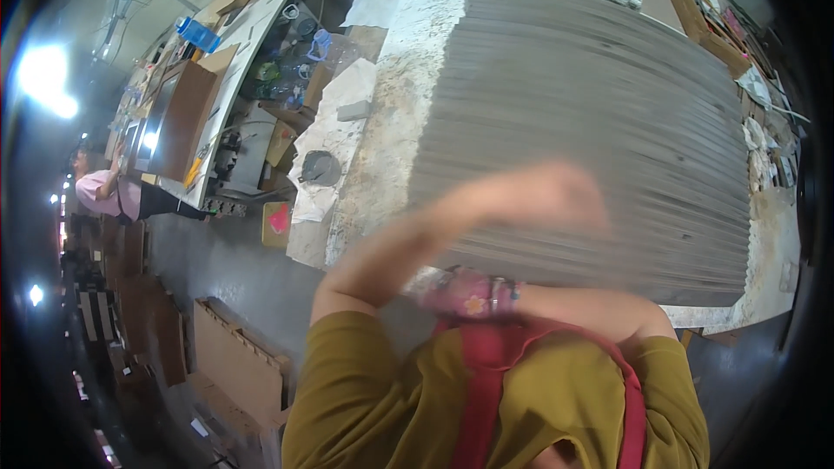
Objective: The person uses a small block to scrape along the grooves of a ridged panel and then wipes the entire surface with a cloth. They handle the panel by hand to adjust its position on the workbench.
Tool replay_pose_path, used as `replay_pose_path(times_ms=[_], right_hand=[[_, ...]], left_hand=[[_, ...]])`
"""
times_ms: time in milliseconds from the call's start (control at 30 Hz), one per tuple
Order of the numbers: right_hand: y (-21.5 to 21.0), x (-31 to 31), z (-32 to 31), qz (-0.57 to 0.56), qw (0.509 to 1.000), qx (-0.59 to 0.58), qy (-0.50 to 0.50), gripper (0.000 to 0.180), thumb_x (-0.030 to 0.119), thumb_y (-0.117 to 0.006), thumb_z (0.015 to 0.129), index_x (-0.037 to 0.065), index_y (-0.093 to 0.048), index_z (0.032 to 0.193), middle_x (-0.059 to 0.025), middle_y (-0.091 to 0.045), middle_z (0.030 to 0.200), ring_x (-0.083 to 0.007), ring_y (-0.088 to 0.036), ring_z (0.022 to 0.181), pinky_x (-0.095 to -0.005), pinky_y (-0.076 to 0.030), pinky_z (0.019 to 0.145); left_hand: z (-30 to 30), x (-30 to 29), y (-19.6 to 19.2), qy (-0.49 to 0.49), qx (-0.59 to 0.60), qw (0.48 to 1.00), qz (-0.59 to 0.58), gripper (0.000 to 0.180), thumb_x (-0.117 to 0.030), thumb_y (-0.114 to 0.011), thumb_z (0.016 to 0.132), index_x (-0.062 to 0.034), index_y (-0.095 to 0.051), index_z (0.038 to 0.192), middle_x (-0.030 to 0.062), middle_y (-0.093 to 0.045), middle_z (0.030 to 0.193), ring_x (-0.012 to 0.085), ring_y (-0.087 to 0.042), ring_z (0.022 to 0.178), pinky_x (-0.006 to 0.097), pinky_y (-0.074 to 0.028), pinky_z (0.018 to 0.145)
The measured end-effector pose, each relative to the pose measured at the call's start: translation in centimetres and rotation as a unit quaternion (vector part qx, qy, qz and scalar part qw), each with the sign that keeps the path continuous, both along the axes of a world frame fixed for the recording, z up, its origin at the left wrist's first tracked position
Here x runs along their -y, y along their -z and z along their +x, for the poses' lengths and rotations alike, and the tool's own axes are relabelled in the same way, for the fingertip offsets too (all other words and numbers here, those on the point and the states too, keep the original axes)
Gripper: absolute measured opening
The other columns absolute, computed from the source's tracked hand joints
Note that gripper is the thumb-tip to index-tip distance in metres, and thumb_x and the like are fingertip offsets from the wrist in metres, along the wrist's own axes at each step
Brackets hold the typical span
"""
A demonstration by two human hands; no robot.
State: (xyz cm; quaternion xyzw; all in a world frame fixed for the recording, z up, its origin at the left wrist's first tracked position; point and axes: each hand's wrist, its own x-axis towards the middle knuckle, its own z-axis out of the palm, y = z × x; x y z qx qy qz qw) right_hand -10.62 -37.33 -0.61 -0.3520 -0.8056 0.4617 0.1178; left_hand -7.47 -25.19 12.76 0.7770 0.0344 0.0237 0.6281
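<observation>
A big fanned stack of thin grey sheets [591, 113] covers a worn, stained table [391, 122] in front of me. My left hand [556, 195] is raised over the near edge of the stack; it is blurred by motion and I see nothing in it. My right hand [469, 293], in a pink flowered glove with a band at the wrist, reaches across my chest and lies under my left forearm at the table's near edge. Its fingers are hidden. I wear an olive shirt and red straps.
To the left stands a cluttered workbench with a blue bottle [200, 33] and a dark round object [320, 167] on white paper. Cardboard boxes [234, 365] stand on the floor at lower left. A person in a pink top [100, 191] works at far left. Small items line the right edge [764, 139].
</observation>
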Motion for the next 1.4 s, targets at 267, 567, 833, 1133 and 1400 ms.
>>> replay_pose_path(times_ms=[267, 567, 833, 1133, 1400], right_hand=[[-1.8, 0.2, 2.1, 0.08, 0.984, -0.154, 0.043, 0.031, 0.022, -0.058, 0.085, 0.016, -0.056, 0.115, -0.0123, -0.063, 0.087, -0.0333, -0.064, 0.082, -0.0443, -0.051, 0.07], [-1.0, 0.2, 2.8, 0.135, 0.977, -0.147, 0.077, 0.027, 0.018, -0.059, 0.086, 0.019, -0.057, 0.112, -0.0052, -0.062, 0.09, -0.0305, -0.062, 0.075, -0.0434, -0.048, 0.062], [-1.6, 0.1, 3.6, 0.091, 0.965, -0.229, 0.096, 0.025, 0.02, -0.058, 0.087, 0.016, -0.057, 0.112, -0.0081, -0.063, 0.09, -0.0324, -0.062, 0.076, -0.044, -0.047, 0.065], [-1.7, -0.6, 4.5, 0.019, 0.979, -0.189, 0.068, 0.034, 0.016, -0.06, 0.082, 0.017, -0.054, 0.116, -0.0055, -0.06, 0.093, -0.0295, -0.061, 0.082, -0.0427, -0.047, 0.069], [-1.5, -1.5, 4.0, -0.04, 0.975, -0.211, 0.065, 0.035, 0.016, -0.06, 0.081, 0.016, -0.056, 0.115, -0.0049, -0.061, 0.09, -0.0284, -0.062, 0.084, -0.0421, -0.047, 0.07]], left_hand=[[-20.9, -24.6, 11.1, -0.5, -0.275, 0.657, 0.493, 0.039, -0.041, -0.057, 0.086, -0.0041, -0.07, 0.085, 0.0238, -0.066, 0.09, 0.041, -0.061, 0.089, 0.048, -0.047, 0.079], [-18.1, -23.5, 14.7, -0.592, -0.348, 0.591, 0.423, 0.039, -0.041, -0.056, 0.088, -0.0044, -0.07, 0.09, 0.0241, -0.06, 0.103, 0.04, -0.058, 0.097, 0.044, -0.048, 0.085], [-11.4, -22.4, 10.2, -0.566, 0.033, 0.664, 0.487, 0.045, -0.017, -0.071, 0.08, -0.0064, -0.056, 0.121, 0.0157, -0.058, 0.109, 0.0315, -0.06, 0.095, 0.039, -0.048, 0.082], [-2.2, -21.3, 9.9, -0.348, -0.027, 0.748, 0.564, 0.03, -0.014, -0.07, 0.077, -0.0115, -0.065, 0.106, 0.0075, -0.066, 0.102, 0.0323, -0.061, 0.091, 0.041, -0.048, 0.08], [-2.4, -21.9, 8.6, -0.377, -0.039, 0.71, 0.593, 0.027, -0.015, -0.069, 0.076, -0.0139, -0.068, 0.103, 0.006, -0.067, 0.1, 0.0311, -0.062, 0.089, 0.041, -0.048, 0.077]])
